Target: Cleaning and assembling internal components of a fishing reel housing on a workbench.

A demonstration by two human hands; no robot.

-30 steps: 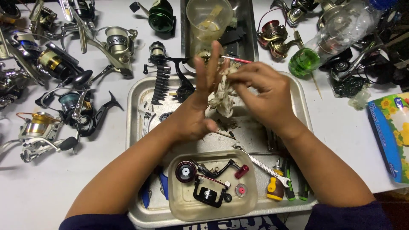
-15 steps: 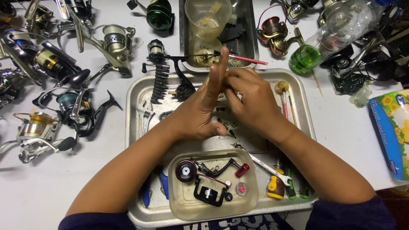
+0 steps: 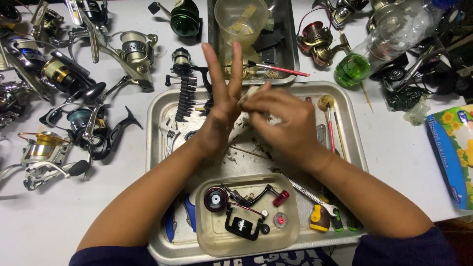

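My left hand (image 3: 221, 101) is raised over the metal tray (image 3: 353, 138), fingers straight and spread, holding nothing. My right hand (image 3: 286, 125) presses a crumpled, dirty tissue (image 3: 249, 93) against the left palm; most of the tissue is hidden behind the fingers. Both hands hover above the tray's middle, which is littered with dirt and scraps. In the near part of the tray sits a clear plastic tub (image 3: 209, 239) holding dismantled fishing-reel parts, among them a black frame and a handle with a red knob.
Several fishing reels (image 3: 74, 123) crowd the table on the left and along the back. A second tray (image 3: 288, 54) with a plastic cup (image 3: 241, 19) stands behind. A bottle of green liquid (image 3: 382, 44) lies back right, a tissue packet (image 3: 456, 152) at right. A wrench (image 3: 170, 140) and a yellow-handled tool (image 3: 320, 219) lie in the tray.
My left hand has straightened and spread its fingers. My right hand has slid the tissue down and right along the left palm, a wiping motion.
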